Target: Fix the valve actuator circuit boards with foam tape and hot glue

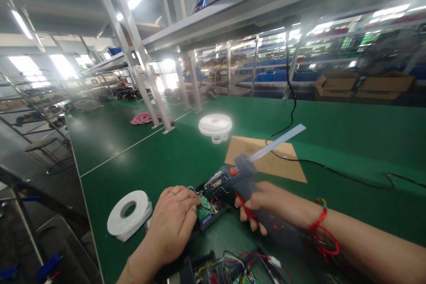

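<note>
My right hand (254,211) is wrapped round the handle of a grey hot glue gun (244,177) with a red trigger. A long whitish glue stick (279,142) juts from the gun's back end. The nozzle points down at a green circuit board (205,209) in a black housing (218,221); whether it touches cannot be made out. My left hand (176,219) lies over the left side of the housing, its fingertips on the board's edge. What lies beneath its palm is hidden. A second opened black housing with coloured wires (233,270) sits at the bottom edge.
Left of my left hand lies a roll of white tape (129,214). A cardboard sheet (266,157) and a black cord (319,164) lie beyond the gun. Farther back are white rolls (215,124), a pink cloth (143,118) and metal shelf posts (149,84) on the green table (159,159).
</note>
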The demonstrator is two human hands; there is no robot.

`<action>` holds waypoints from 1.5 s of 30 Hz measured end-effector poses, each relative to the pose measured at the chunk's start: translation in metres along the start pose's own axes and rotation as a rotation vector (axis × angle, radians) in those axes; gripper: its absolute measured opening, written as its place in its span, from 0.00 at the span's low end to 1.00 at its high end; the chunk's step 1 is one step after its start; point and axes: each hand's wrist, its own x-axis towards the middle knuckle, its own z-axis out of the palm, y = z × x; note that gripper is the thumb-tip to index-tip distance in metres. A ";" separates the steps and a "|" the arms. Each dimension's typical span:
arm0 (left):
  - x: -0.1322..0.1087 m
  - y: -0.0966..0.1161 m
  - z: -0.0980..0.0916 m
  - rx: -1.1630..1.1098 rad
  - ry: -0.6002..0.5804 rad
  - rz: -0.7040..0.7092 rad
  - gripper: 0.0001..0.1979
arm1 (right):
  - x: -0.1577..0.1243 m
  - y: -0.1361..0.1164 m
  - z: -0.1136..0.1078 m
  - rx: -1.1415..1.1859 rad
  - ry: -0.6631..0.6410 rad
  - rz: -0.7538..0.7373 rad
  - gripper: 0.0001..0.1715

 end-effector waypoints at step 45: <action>-0.008 -0.009 0.004 -0.140 0.331 0.029 0.14 | -0.035 -0.012 -0.016 0.246 -0.042 -0.135 0.25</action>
